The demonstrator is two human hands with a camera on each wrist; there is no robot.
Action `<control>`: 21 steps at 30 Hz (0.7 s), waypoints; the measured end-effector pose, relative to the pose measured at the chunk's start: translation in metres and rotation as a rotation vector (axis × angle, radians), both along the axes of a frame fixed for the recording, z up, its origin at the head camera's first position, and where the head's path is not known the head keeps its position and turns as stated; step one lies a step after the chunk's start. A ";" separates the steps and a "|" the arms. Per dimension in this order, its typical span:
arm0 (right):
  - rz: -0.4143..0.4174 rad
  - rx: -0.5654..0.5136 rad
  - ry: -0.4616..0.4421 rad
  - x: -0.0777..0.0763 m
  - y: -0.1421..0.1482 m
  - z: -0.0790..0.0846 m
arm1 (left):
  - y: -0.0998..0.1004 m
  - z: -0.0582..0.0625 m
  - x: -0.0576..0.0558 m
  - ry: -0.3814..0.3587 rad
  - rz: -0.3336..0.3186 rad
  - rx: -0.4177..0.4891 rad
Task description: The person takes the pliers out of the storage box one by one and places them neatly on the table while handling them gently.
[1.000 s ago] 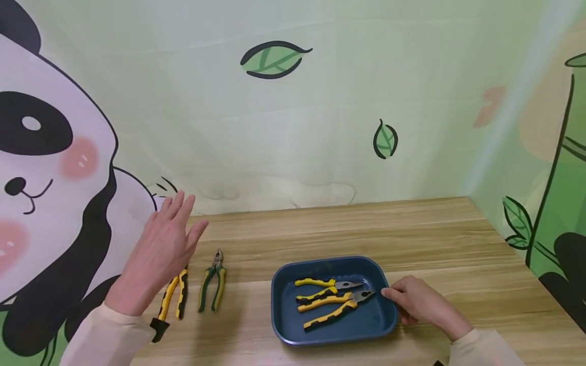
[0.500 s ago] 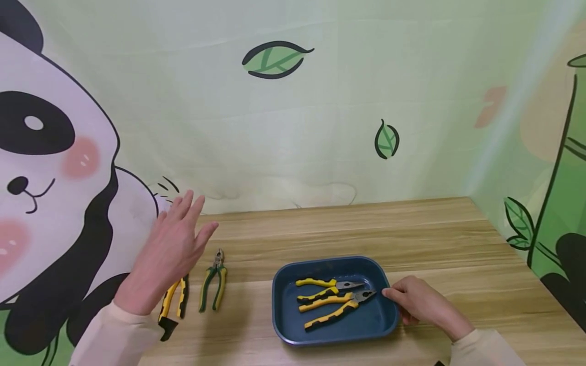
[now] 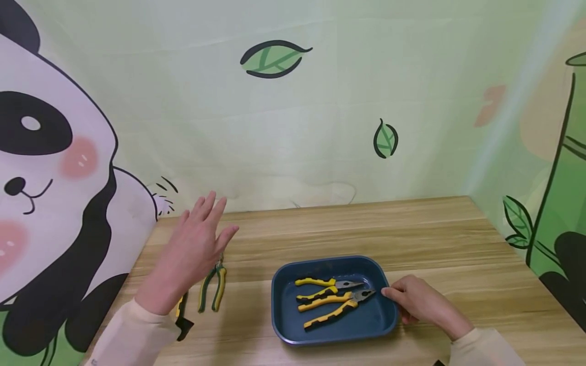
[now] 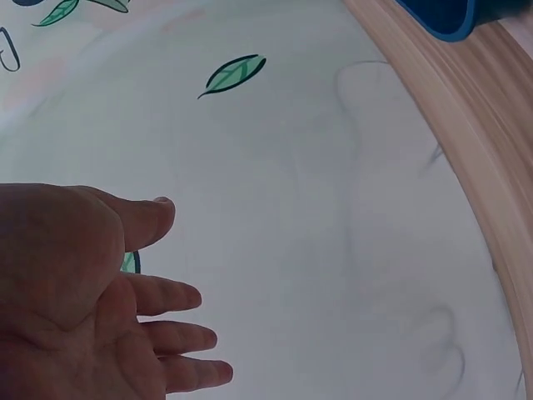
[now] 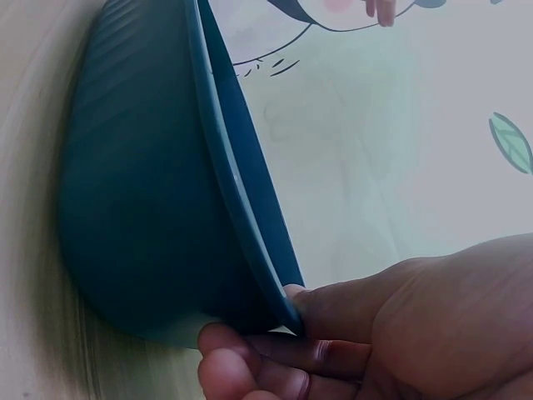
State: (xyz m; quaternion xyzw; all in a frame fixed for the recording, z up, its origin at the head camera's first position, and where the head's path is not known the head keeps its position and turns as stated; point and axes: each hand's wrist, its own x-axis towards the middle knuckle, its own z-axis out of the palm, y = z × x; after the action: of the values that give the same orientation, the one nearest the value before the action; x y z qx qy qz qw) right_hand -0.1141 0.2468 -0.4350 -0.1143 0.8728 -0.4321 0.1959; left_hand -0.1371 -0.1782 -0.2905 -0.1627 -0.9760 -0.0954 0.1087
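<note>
My right hand (image 3: 421,302) grips the right rim of a blue rectangular tray (image 3: 368,323), thumb over the edge and fingers curled under it in the right wrist view. Inside lie two pairs of pliers with yellow-and-black handles: long-nose pliers (image 3: 316,281) and, nearer me, combination pliers (image 3: 329,316). My left hand (image 3: 189,256) hovers with fingers spread, holding nothing. Below it, green-and-yellow handled pliers (image 3: 222,287) rest on the table, their head partly covered by the hand. Yellow-and-black pliers (image 3: 180,306) beside them are mostly hidden by my left arm.
The wooden table (image 3: 366,229) ends at a printed cloth backdrop (image 3: 320,127) with leaves and a panda. A black strap piece (image 3: 184,328) sticks out from the left sleeve. In the left wrist view, the tray's corner (image 4: 450,25) shows at the top right.
My left hand has drifted right, from over the yellow-and-black pliers toward the green-handled pliers. My right hand and the tray have stayed in place.
</note>
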 end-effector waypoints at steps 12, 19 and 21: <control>0.002 0.006 -0.001 0.000 0.000 0.001 | 0.027 -0.009 0.001 0.037 -0.069 0.008; -0.003 0.006 -0.004 0.000 -0.001 0.001 | 0.041 -0.014 0.000 0.014 -0.109 0.018; -0.005 0.006 -0.004 0.001 -0.001 0.002 | 0.045 -0.015 -0.001 0.012 -0.118 0.018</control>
State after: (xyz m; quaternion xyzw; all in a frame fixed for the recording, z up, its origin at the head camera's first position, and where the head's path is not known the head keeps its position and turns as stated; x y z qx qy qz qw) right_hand -0.1134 0.2459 -0.4334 -0.1108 0.8740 -0.4303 0.1968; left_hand -0.1379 -0.1327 -0.3054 -0.2195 -0.9632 -0.1093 0.1101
